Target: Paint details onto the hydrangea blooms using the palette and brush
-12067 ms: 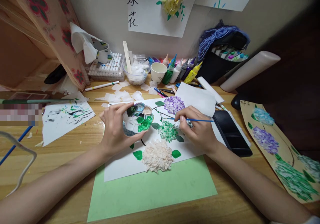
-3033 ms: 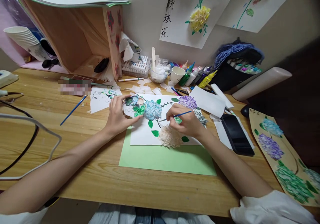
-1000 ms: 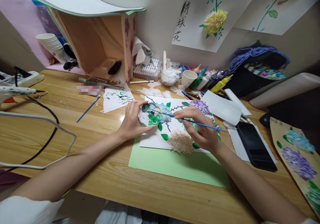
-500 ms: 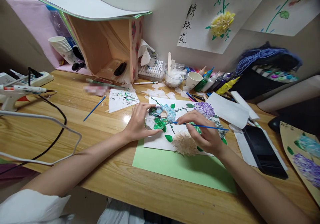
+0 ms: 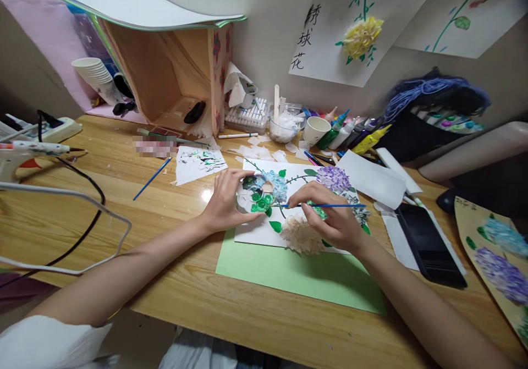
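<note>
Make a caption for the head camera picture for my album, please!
Left hand gripping a paint palette, right hand holding a blue paintbrush, above a picture of ruffled flowers.

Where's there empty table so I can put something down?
Bare table shows in front of the green sheet, up to the near edge. Another bare patch lies between the loose brush and the left hand. It's crowded around the painting and palette, and along the back: bottles, cup, paper scraps.
</note>
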Motion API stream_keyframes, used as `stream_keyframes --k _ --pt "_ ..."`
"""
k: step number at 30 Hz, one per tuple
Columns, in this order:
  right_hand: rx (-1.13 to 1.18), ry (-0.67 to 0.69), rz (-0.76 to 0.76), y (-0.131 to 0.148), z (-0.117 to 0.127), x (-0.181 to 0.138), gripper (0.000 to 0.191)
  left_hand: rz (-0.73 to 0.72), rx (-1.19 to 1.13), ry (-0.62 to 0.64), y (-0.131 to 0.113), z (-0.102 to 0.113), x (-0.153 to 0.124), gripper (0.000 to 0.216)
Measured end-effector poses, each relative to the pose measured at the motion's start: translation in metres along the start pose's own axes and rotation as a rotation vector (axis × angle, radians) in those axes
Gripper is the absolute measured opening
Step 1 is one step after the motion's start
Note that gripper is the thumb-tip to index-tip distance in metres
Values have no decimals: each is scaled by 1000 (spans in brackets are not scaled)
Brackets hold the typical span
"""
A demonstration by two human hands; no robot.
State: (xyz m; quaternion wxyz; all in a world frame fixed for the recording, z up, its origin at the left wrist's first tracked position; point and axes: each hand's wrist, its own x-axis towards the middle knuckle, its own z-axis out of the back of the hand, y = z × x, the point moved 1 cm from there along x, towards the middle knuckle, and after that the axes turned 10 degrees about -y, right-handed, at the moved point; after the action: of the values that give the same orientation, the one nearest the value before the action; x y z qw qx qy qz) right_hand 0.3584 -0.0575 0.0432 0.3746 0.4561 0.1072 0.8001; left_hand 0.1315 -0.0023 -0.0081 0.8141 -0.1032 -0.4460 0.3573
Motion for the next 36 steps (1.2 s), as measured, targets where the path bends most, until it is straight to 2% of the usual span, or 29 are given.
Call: stream_keyframes --k 2,7,11,15,32,36 --pt "14 -19 -19 -1 2 0 18 -4 0 2 1 0 0 74" --pt "54 -180 -130 -10 19 0 17 18 32 -17 5 0 1 73" --pt "-15 -60 -163 -23 30 -5 16 61 54 -63 8 0 4 72" --pt "-35 35 -140 -30 28 -12 17 74 54 -94 9 -1 6 72" --pt "-40 87 -92 -30 22 -13 19 67 72 -84 7 -1 7 70" --pt "-35 63 -99 -32 22 -14 19 62 70 -85 8 -1 7 71"
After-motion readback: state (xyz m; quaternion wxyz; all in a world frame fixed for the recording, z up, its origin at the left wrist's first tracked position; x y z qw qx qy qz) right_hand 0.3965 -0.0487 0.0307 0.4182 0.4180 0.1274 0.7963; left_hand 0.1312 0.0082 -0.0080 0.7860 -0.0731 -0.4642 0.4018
